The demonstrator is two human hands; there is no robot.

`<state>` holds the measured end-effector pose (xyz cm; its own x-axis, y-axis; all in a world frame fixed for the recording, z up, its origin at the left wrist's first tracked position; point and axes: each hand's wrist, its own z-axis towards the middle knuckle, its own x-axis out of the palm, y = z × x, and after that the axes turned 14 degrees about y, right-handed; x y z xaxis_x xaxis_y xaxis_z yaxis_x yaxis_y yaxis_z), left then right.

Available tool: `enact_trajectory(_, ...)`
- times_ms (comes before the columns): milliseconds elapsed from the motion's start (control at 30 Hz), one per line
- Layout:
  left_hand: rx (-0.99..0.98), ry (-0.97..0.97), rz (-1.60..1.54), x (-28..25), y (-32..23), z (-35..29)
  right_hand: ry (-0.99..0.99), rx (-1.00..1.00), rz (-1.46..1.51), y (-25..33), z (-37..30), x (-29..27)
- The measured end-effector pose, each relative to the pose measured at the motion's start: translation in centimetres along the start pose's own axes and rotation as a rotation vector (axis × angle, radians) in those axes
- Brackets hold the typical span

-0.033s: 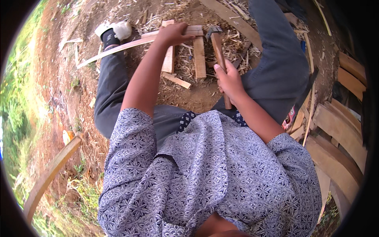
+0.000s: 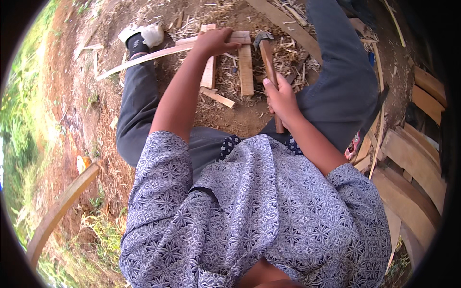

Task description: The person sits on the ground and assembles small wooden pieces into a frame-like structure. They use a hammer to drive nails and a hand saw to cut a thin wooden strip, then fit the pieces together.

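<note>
My left hand (image 2: 214, 42) presses over a short wooden crosspiece (image 2: 244, 38), its fingers bent round the wood. Under that piece lie two upright-running boards, a left board (image 2: 208, 74) and a right board (image 2: 246, 72). A long pale strip (image 2: 139, 59) runs leftward from beneath my left hand across my shin. My right hand (image 2: 282, 101) is closed round the wooden handle of a hammer (image 2: 269, 62). The hammer's dark metal head is up beside the right end of the crosspiece, apart from it. My left palm hides part of the wood.
A small offcut (image 2: 217, 97) lies near the boards among wood shavings (image 2: 225, 72). Beyond my right knee is a long plank (image 2: 288, 31). Stacked curved-looking timbers (image 2: 408, 192) stand at the right, and a wooden beam (image 2: 62, 211) at the left near grass.
</note>
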<state>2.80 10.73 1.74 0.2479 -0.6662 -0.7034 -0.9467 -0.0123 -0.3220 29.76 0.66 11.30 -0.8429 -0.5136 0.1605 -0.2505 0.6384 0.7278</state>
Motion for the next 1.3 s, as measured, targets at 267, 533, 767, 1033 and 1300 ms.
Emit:
enact_trajectory(267,0.095,-0.037,-0.031,0.7,1.3,1.1,-0.044,-0.032,-0.189,-1.6,1.4,-0.5)
enact_trajectory(533,0.0,0.026,-0.063,-0.4,0.4,0.6,-0.119,-0.151,-0.373,-2.9,2.9,-0.3)
enact_trajectory(767,0.032,0.007,-0.082,-1.4,2.3,-0.8,-0.133,-0.188,-0.471,-2.6,2.7,-0.2)
enact_trajectory(1033,0.149,0.004,-0.308,-5.1,9.7,-3.0,-0.143,-0.177,-0.446,-2.5,2.6,0.0)
enact_trajectory(1300,-0.092,0.331,-0.038,-5.6,14.0,-5.4,-0.105,-0.115,-0.405,-3.0,2.7,-0.5)
